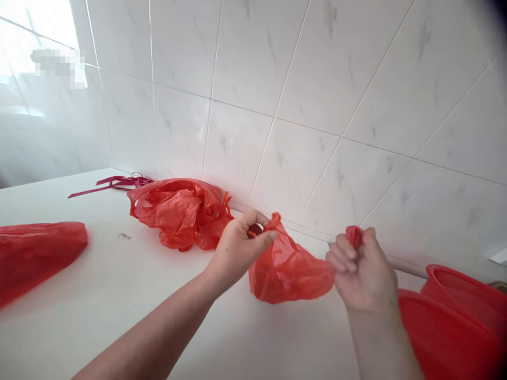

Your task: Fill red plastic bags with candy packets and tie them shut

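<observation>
A thin red plastic bag (291, 269) is stretched between my two hands above the white table. My left hand (245, 240) pinches one upper corner of it between thumb and fingers. My right hand (364, 264) is closed in a fist around the other end, and a bunched bit of the red plastic pokes out above the fingers. Just behind and left of my left hand lies a crumpled heap of red plastic bags (178, 211), near the wall.
A dark pink ribbon (119, 182) lies at the table's back edge. Another red plastic bundle (39, 253) rests at the left. Red plastic baskets (447, 332) stand at the right. A tiled wall (245, 137) rises behind the white table (119, 295).
</observation>
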{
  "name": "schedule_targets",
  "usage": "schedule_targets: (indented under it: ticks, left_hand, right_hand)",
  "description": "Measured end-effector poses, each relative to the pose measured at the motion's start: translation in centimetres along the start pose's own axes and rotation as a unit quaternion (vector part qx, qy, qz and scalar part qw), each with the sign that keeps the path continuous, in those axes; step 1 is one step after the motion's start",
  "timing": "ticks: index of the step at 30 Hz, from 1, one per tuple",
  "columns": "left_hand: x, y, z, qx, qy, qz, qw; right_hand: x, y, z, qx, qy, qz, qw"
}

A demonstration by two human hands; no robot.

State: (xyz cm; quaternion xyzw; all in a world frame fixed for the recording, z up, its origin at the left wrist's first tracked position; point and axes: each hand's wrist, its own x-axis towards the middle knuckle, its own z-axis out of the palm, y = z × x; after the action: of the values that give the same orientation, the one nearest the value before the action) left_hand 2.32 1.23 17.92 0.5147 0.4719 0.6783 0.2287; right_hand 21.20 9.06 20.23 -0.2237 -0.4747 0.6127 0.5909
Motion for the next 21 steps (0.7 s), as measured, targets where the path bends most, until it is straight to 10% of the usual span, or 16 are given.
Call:
schedule_targets:
  ticks: [5, 9, 16, 21]
  left_hand:
    - [-0.9, 0.6, 1.1, 0.153, -0.059, 0.095, 0.982]
    - [-1.2, 1.0, 1.5, 0.095, -0.098, 0.045, 0.990]
    - [-1.9, -0.6, 1.8, 0.162, -0.123, 0.127, 0.971]
    - [-1.6, -2.3, 2.3, 0.272, -0.142, 0.193, 0.932]
  right_hand:
    - [-2.9, 1.6, 1.6, -0.151, -0.078, 0.063, 0.983]
    - [-3.8, 2.1, 2.1, -0.259, -0.224, 0.132, 0.930]
    - [-2.1, 3.6, 0.9, -0.255, -0.129, 0.147, 0.947]
    - [-2.0, 3.8, 0.8, -0.226, -0.182, 0.168, 0.942]
